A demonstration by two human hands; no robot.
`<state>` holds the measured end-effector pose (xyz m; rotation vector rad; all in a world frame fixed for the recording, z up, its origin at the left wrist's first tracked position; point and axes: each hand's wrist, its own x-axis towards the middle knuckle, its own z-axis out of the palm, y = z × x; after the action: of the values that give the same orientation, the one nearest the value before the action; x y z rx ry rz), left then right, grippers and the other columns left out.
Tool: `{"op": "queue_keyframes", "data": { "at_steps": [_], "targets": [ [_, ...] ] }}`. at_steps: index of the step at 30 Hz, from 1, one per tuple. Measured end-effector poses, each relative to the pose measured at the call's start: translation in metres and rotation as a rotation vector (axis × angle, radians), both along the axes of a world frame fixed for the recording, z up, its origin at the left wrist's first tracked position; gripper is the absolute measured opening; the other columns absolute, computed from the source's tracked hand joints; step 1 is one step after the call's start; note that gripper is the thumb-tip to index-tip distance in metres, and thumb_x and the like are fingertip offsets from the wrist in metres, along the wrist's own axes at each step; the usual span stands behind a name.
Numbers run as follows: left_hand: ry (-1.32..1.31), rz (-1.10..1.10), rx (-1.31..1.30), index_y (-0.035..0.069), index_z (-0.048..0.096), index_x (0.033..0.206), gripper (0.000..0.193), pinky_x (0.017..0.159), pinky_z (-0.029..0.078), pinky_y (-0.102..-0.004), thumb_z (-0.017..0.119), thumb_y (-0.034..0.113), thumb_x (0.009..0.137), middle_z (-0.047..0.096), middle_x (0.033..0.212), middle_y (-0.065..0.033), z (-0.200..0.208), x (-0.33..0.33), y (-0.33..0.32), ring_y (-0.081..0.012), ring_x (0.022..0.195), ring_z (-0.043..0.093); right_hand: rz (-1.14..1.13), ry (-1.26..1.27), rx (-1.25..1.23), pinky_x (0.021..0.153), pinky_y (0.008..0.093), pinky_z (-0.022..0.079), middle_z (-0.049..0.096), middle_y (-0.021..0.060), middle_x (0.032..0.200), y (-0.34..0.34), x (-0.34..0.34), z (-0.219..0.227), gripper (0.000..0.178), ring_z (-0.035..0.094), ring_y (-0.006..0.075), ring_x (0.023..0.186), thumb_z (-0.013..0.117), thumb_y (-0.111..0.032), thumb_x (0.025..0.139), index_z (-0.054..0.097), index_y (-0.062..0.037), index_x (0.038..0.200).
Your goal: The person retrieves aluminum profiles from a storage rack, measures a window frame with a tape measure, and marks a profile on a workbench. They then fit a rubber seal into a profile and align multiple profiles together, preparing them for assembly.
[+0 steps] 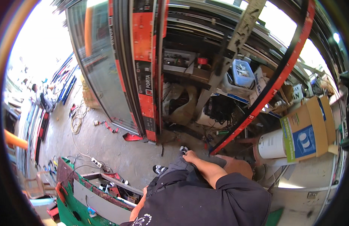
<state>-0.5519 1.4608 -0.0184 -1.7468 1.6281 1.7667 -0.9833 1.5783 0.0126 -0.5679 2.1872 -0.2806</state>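
Hand (189,156), the right one, against grey trousers (176,165), opening unclear.

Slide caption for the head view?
Right hand at the grey trousers, glazed panel ahead to the left, cardboard box to the right.

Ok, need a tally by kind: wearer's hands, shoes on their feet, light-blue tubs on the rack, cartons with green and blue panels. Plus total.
Bare hands: 2 (right hand; left hand, partly hidden)
Black-and-white shoes: 2
Translucent light-blue plastic tub: 1
Brown cardboard carton with green and blue panels: 1
Total: 6
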Motion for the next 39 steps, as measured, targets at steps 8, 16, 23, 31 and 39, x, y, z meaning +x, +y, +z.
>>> {"op": "queue_keyframes", "data": {
  "at_steps": [8, 16, 23, 31, 39],
  "targets": [
    [0.001, -0.044, -0.015, -0.001, 0.070, 0.132, 0.048, 0.088, 0.058, -0.0311, 0.076, 0.008, 0.084, 0.078, 0.114, -0.0154, 0.020, -0.051, -0.054, -0.0208, 0.099, 0.074, -0.228, 0.049, 0.089, 0.107, 0.0437, 0.052, 0.070, 0.0226, 0.129, 0.058, -0.036, -0.018, 0.053, 0.065, 0.0364, 0.125, 0.064, -0.039, 0.087, 0.073, 0.0006, 0.121],
    [-0.069, -0.142, -0.039, 0.005, 0.075, 0.127, 0.042, 0.091, 0.059, -0.0335, 0.073, 0.011, 0.085, 0.080, 0.110, -0.0134, 0.038, -0.178, -0.046, -0.0234, 0.101, 0.076, -0.457, -0.052, 0.162, 0.111, 0.0402, 0.050, 0.064, 0.0241, 0.140, 0.109, -0.103, -0.030, 0.068, 0.062, 0.0353, 0.131, 0.071, -0.048, 0.082, 0.067, 0.0006, 0.130],
    [-0.284, -0.381, -0.316, 0.015, 0.079, 0.119, 0.038, 0.094, 0.058, -0.0364, 0.066, 0.014, 0.083, 0.079, 0.114, -0.0128, 0.027, -0.332, -0.022, -0.0246, 0.107, 0.075, -1.229, -0.520, -0.412, 0.052, 0.0292, 0.047, 0.057, -0.0017, 0.073, 0.099, -0.201, -0.068, 0.033, 0.054, 0.0103, 0.058, 0.080, -0.041, 0.090, 0.063, -0.0135, 0.093],
    [0.015, -0.606, -0.125, 0.006, 0.075, 0.123, 0.038, 0.099, 0.054, -0.0335, 0.067, 0.015, 0.088, 0.078, 0.118, -0.0094, -0.107, -0.459, -0.030, -0.0233, 0.110, 0.073, -0.758, 0.122, -0.518, 0.087, 0.0454, 0.053, 0.062, 0.0098, 0.103, 0.031, -0.338, -0.171, 0.057, 0.063, 0.0266, 0.097, 0.079, -0.047, 0.090, 0.060, -0.0102, 0.128],
    [0.334, -0.369, 0.000, 0.008, 0.075, 0.122, 0.032, 0.097, 0.054, -0.0376, 0.067, 0.016, 0.092, 0.074, 0.127, -0.0126, -0.318, -0.563, -0.061, -0.0299, 0.116, 0.070, -0.170, 0.716, -0.125, 0.110, 0.0654, 0.034, 0.038, 0.0159, 0.157, 0.008, -0.414, -0.242, 0.081, 0.041, 0.0436, 0.138, 0.080, -0.045, 0.087, 0.044, -0.0128, 0.151]
  ]
}}
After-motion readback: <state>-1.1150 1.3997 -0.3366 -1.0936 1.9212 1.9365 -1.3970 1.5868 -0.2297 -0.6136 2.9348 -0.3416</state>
